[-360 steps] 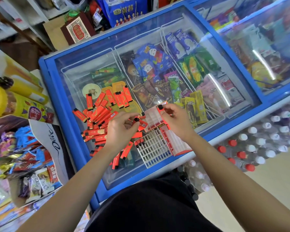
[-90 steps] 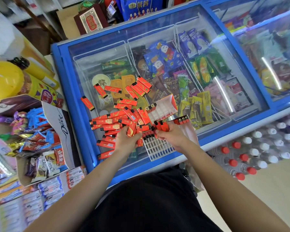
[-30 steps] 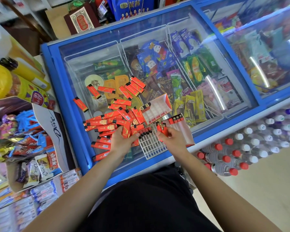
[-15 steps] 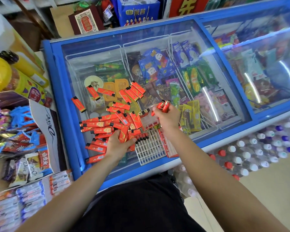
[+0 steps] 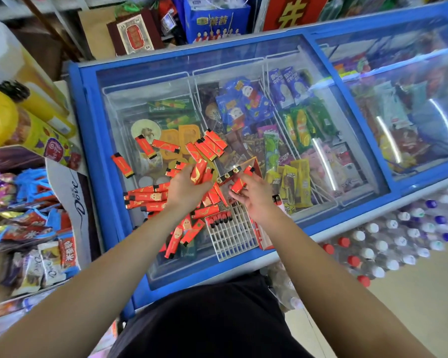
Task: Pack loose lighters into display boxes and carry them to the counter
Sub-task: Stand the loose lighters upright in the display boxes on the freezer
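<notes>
Lighter (image 5: 237,186) pinched by right hand (image 5: 255,200), long axis tilted up-right. Bunch (image 5: 201,171) gripped by left hand (image 5: 188,188). Tray (image 5: 233,236) set at freezer (image 5: 95,125) front edge, just under right hand, which is nearer. Pile (image 5: 145,197) spread at left.

lighters (image 5: 145,197): red, gold print, black caps | freezer frame (image 5: 88,130): blue | grid tray (image 5: 233,236): white

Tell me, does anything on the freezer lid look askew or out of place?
Loose lighters lie scattered at all angles on the glass freezer lid; one stray lighter sits apart by its left blue frame. The white grid tray holds only one row.
</notes>
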A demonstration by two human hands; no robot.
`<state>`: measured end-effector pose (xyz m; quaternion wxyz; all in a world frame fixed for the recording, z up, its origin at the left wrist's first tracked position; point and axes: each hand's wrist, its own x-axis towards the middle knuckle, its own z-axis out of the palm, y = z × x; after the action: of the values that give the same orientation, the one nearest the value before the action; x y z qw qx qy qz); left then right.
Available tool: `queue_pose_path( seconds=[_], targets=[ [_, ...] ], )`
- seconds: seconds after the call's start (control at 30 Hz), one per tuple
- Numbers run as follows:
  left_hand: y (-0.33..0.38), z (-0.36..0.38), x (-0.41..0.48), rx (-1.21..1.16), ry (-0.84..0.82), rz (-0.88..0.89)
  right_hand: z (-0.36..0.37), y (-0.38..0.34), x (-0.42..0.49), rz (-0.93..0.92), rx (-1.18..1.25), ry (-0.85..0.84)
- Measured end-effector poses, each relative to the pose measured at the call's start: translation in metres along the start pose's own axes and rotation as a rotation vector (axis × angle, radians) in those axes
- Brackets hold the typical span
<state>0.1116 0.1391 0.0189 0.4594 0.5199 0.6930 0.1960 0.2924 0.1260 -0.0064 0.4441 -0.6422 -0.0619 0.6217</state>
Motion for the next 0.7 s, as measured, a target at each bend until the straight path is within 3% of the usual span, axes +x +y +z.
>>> queue_pose_path(
  seconds=[0.2, 0.37, 0.5, 0.6, 0.7],
  targets=[
    [0.015, 0.019, 0.029, 0.157, -0.043, 0.151, -0.003, 0.001, 0.007, -0.014, -0.044, 0.028],
    [0.013, 0.027, 0.032, 0.193, -0.066, 0.181, -0.014, -0.008, 0.01, -0.396, -0.495, 0.162],
    [0.01, 0.029, 0.035, 0.161, -0.065, 0.198, -0.015, -0.021, 0.016, -0.464, -0.703, 0.122],
    [0.008, 0.03, 0.034, 0.142, -0.073, 0.182, -0.016, -0.023, 0.017, -0.467, -0.721, 0.102],
    [0.007, 0.029, 0.032, 0.13, -0.084, 0.157, -0.013, -0.02, 0.013, -0.439, -0.505, 0.117]
  ],
)
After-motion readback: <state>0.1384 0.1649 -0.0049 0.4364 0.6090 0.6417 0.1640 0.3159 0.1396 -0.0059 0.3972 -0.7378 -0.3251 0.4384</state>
